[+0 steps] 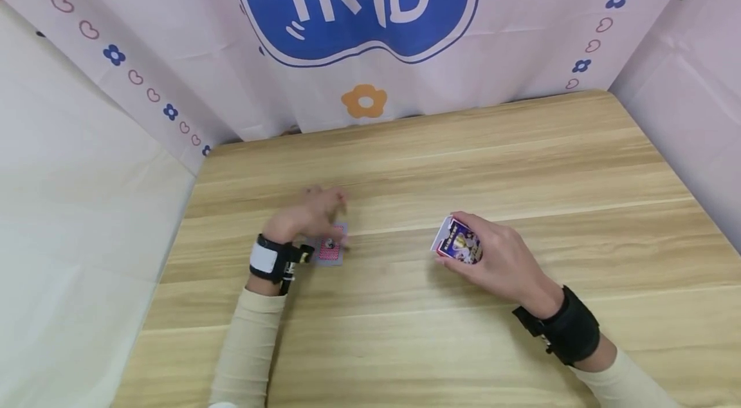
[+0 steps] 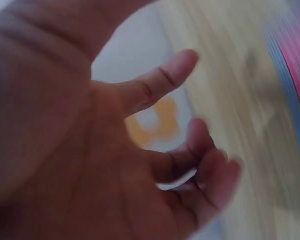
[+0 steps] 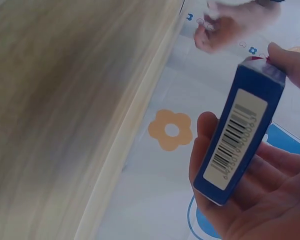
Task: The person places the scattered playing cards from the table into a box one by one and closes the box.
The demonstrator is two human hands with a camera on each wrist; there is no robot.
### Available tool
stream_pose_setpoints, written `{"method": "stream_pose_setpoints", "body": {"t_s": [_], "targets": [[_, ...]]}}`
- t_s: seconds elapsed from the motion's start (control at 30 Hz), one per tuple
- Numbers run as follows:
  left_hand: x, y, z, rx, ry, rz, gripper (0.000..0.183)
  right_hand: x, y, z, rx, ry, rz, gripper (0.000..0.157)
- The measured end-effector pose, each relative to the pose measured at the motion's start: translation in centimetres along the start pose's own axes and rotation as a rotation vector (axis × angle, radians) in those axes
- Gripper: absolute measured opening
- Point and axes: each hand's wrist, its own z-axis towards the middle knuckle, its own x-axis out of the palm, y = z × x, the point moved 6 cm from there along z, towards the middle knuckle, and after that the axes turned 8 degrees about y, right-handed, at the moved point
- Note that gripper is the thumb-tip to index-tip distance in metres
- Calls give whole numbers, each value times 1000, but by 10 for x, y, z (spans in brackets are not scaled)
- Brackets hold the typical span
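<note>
My left hand hovers, blurred, over and beside a deck of playing cards with a red patterned back. Its fingers are spread and loosely bent, with nothing between them in the left wrist view, where the layered edge of the deck shows at the right border. My right hand grips a card box between thumb and fingers. A colourful picture covers the box's face, and a pale flap stands out at its end. Its blue narrow side carries a white barcode label in the right wrist view.
Both hands are above a wooden table with light grain. Behind it hangs a white cloth printed with a blue badge, hearts and flowers. Pale cloth also stands along the left and right sides.
</note>
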Motion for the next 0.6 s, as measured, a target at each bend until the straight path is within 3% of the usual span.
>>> {"method": "stream_pose_setpoints", "body": {"t_s": [0.07, 0.17, 0.23, 0.37, 0.47, 0.53, 0.6], "targets": [[1, 19, 2, -71, 29, 4, 78, 1, 0, 0, -6, 5, 4, 76], [8, 22, 12, -64, 31, -8, 75, 1, 1, 0, -24, 9, -2, 77], [13, 9, 23, 8, -2, 25, 66, 1, 0, -1, -29, 10, -4, 78], [22, -40, 43, 246, -109, 145, 34, 2, -1, -2, -25, 13, 1, 78], [31, -74, 50, 404, -127, 137, 32, 2, -1, -3, -23, 12, 0, 77], [33, -86, 51, 429, -121, 106, 30, 1, -1, -2, -24, 9, -3, 77], [30, -90, 50, 393, -112, 68, 18, 0, -1, -1, -22, 5, -9, 78]]}}
